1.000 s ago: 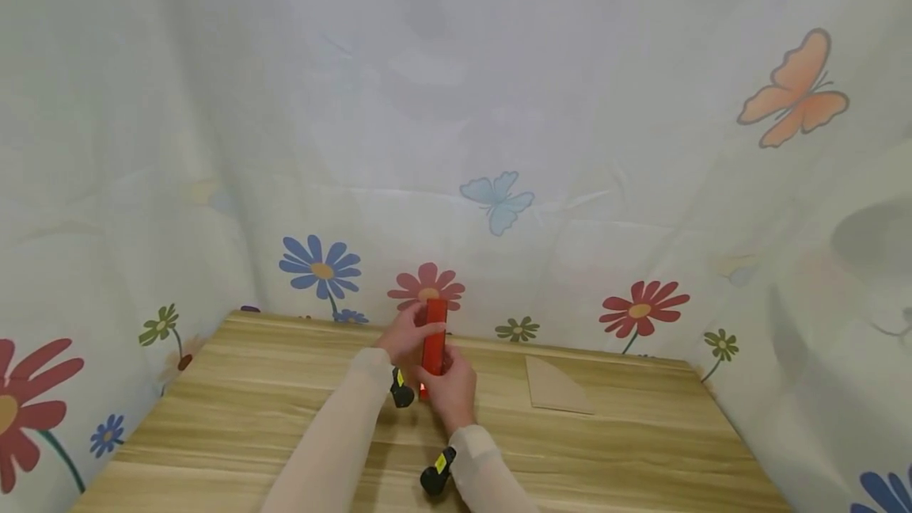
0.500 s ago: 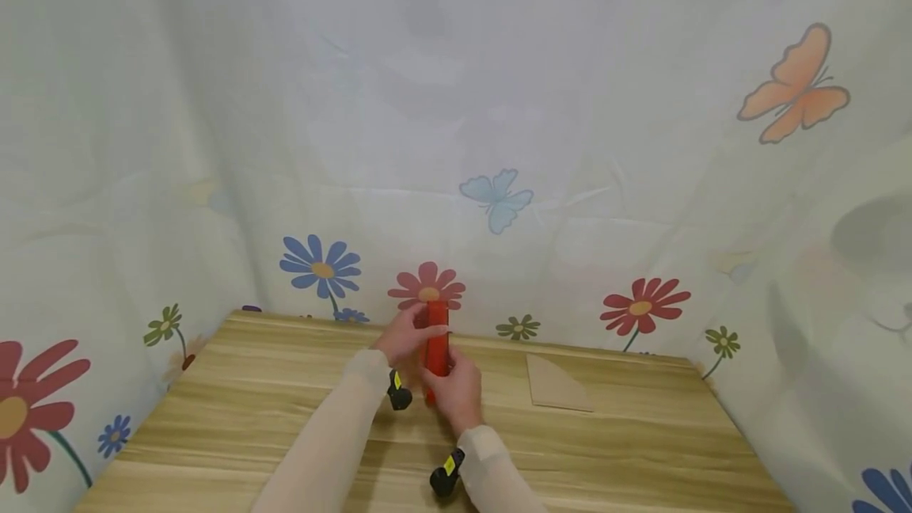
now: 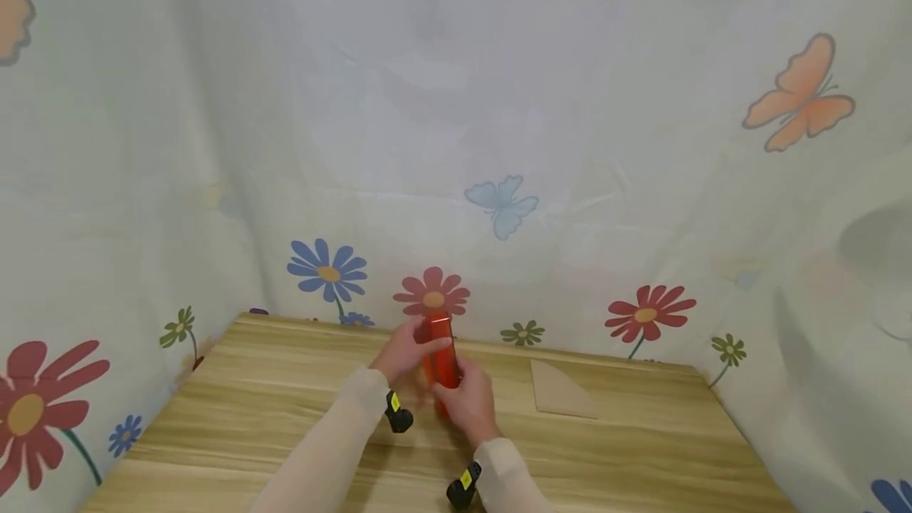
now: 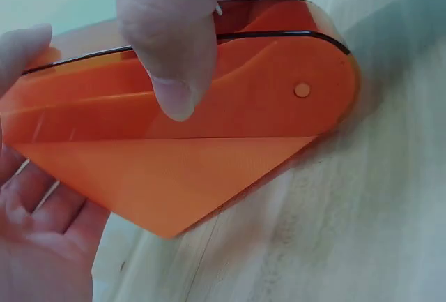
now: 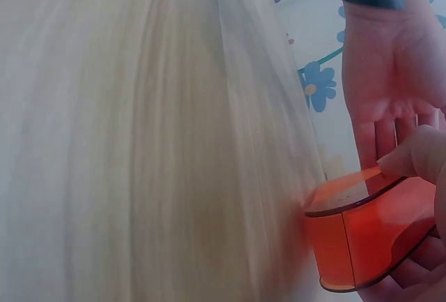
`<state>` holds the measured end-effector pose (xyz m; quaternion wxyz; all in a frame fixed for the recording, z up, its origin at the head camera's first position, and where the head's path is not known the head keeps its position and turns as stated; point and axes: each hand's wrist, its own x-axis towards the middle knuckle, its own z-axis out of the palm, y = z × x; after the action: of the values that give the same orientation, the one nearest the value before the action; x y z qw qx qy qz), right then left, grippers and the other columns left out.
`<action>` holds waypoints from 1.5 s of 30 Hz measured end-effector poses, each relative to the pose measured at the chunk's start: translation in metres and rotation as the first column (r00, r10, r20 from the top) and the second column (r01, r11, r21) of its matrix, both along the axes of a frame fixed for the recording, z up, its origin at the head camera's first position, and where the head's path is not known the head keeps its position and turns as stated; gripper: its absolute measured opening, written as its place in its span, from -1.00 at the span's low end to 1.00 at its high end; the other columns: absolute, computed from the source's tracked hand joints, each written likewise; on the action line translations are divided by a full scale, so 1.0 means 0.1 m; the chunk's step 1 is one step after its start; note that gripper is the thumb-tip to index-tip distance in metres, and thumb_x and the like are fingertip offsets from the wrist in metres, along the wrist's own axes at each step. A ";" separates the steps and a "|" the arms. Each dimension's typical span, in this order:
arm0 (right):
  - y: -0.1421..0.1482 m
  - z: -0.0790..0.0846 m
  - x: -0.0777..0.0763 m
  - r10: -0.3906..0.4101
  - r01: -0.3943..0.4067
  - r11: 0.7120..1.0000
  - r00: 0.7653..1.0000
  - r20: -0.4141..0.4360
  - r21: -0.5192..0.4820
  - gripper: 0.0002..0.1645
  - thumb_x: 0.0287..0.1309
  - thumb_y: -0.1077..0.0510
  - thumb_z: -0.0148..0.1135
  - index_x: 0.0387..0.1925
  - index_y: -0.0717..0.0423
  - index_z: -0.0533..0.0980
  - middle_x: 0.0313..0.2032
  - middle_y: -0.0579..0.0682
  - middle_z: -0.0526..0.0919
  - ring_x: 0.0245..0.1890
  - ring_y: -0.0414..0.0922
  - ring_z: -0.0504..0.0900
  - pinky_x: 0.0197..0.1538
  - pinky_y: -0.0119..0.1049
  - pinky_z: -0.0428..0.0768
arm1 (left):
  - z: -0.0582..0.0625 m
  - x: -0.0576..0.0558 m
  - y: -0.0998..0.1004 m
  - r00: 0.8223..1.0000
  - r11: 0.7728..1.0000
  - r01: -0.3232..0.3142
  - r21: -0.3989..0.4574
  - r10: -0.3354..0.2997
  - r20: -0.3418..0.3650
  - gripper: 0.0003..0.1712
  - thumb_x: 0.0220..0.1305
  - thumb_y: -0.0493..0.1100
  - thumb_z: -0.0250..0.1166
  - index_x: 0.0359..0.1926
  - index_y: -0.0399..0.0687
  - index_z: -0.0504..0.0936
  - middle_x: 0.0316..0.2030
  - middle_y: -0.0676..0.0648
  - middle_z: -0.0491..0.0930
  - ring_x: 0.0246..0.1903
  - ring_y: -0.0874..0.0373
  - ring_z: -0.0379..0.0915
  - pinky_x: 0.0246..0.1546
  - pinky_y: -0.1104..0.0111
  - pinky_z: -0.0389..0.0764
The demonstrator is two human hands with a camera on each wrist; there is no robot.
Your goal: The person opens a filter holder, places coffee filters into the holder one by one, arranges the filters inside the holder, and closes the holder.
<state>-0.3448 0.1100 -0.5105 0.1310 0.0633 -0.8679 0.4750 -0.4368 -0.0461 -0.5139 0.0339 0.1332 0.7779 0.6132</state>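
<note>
Both hands hold a translucent orange-red plastic case, tilted lengthwise over the wooden table. In the left wrist view the case has a rounded end with a small round pin, a dark line along its edge and a pointed flap-like part below. My left hand grips its far part, thumb laid across the side. Lower and nearer, my right hand holds the other part between thumb and fingers. In the right wrist view the rounded end of the case shows, with fingers behind it.
A flat tan quarter-circle sheet lies on the wooden table to the right of the hands. Behind the table's far edge hangs a pale curtain with flowers and butterflies. A small black camera sits on each wrist.
Both hands and the case have shifted slightly right and closer to the body. The case has tipped, so its shiny upper end now shows. The quarter-circle sheet stays put.
</note>
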 end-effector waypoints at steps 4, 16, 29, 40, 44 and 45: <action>0.05 0.03 0.10 0.027 -0.027 1.000 0.999 0.042 -0.002 -0.52 0.08 0.18 0.49 0.08 0.11 0.63 -0.05 0.04 0.76 -0.13 -0.04 0.68 0.09 0.03 0.71 | 0.00 0.13 0.01 0.999 0.999 -0.038 0.005 0.038 0.006 -0.13 -0.07 0.43 0.54 0.27 0.31 0.54 0.16 0.10 0.65 0.17 0.00 0.57 0.27 -0.08 0.55; 0.26 0.11 0.30 0.006 -0.011 0.996 0.998 0.067 0.086 -0.52 0.02 0.15 0.53 0.02 0.15 0.66 -0.15 0.04 0.77 -0.21 -0.07 0.67 -0.01 -0.02 0.74 | 0.19 0.61 0.09 0.996 0.996 -0.062 -0.062 0.058 -0.069 -0.30 0.04 0.37 0.52 0.12 0.16 0.65 0.00 0.05 0.73 -0.02 0.05 0.63 0.05 0.10 0.71; 0.40 0.12 0.48 0.049 -0.058 0.994 0.994 0.099 0.092 -0.53 0.00 0.08 0.62 -0.05 0.12 0.67 -0.20 -0.02 0.76 -0.25 -0.12 0.65 -0.05 -0.10 0.74 | 0.22 1.02 0.18 0.983 0.976 -0.174 -0.132 0.163 -0.090 -0.24 0.06 0.39 0.49 0.15 0.06 0.62 -0.03 -0.01 0.71 -0.11 0.07 0.62 -0.08 0.19 0.75; 0.54 0.12 0.59 0.249 -0.256 0.962 0.965 0.081 0.094 -0.60 -0.01 -0.05 0.63 -0.14 -0.03 0.69 -0.28 -0.15 0.75 -0.34 -0.22 0.61 -0.22 -0.37 0.66 | 0.31 1.37 0.11 0.969 0.958 -0.196 -0.207 0.157 -0.191 -0.34 0.05 0.37 0.52 0.05 0.11 0.66 -0.20 0.10 0.73 -0.29 0.21 0.60 -0.27 0.37 0.72; 0.59 0.11 0.60 0.294 -0.301 0.949 0.952 0.083 0.095 -0.61 0.01 -0.08 0.62 -0.14 -0.06 0.70 -0.29 -0.18 0.75 -0.34 -0.26 0.60 -0.22 -0.41 0.63 | 0.32 1.46 0.10 0.963 0.953 -0.199 -0.228 0.146 -0.228 -0.34 0.04 0.37 0.52 0.03 0.13 0.66 -0.22 0.14 0.73 -0.32 0.26 0.59 -0.30 0.45 0.69; 0.60 0.11 0.60 0.306 -0.314 0.946 0.948 0.089 0.087 -0.60 0.01 -0.08 0.62 -0.13 -0.06 0.70 -0.28 -0.18 0.75 -0.33 -0.25 0.61 -0.21 -0.40 0.64 | 0.31 1.48 0.09 0.961 0.951 -0.198 -0.236 0.141 -0.236 -0.33 0.03 0.37 0.52 0.04 0.12 0.65 -0.21 0.14 0.74 -0.32 0.27 0.59 -0.30 0.45 0.69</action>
<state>-0.2851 0.1699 -0.4993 0.0190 0.1878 -0.8741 0.4475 -0.2888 -0.0366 -0.4826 -0.0871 0.1260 0.8586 0.4893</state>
